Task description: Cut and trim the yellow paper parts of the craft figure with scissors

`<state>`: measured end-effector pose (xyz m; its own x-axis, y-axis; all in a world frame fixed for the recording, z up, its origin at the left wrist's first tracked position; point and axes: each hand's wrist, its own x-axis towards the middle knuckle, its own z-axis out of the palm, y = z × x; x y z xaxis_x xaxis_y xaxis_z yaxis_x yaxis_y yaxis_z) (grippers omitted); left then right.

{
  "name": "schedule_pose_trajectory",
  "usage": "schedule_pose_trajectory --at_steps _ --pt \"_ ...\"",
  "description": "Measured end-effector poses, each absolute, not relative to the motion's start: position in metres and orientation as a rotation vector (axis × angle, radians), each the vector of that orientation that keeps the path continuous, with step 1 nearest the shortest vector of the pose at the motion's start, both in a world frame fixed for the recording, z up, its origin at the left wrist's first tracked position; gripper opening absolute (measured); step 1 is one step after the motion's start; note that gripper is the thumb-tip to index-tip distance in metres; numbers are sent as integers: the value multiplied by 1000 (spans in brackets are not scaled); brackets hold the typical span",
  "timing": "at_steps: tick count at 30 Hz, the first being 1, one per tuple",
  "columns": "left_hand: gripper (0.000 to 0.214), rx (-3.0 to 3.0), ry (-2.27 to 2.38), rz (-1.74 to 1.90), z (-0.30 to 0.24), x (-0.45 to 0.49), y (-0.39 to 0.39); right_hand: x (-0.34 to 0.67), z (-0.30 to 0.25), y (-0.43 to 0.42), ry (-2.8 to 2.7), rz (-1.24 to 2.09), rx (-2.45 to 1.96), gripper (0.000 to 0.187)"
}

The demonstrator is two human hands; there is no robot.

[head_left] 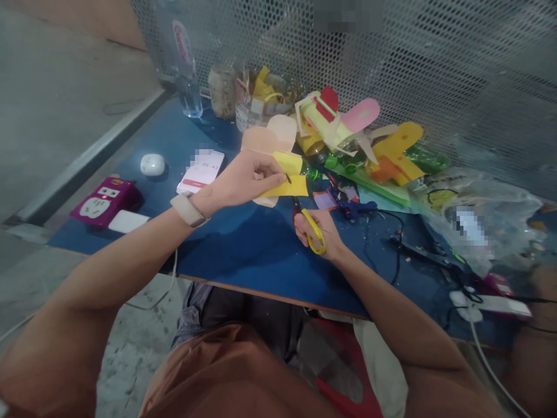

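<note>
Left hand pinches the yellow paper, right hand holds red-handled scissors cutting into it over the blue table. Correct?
Not quite: the scissors have yellow handles, not red, as the head view shows. The rest holds: the left hand pinches the yellow paper, and the right hand holds the scissors with the blades reaching up into the paper, over the blue table.
</note>
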<state>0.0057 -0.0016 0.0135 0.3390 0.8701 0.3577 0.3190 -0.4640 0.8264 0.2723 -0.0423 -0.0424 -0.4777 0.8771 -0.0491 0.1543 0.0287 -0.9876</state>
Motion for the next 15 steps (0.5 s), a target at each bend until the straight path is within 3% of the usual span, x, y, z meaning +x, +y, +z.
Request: schedule_pose_trajectory --at_steps 15 --pt "22 1978 1085 1060 10 4 0 268 -31 -46 -1708 1456 -1108 82"
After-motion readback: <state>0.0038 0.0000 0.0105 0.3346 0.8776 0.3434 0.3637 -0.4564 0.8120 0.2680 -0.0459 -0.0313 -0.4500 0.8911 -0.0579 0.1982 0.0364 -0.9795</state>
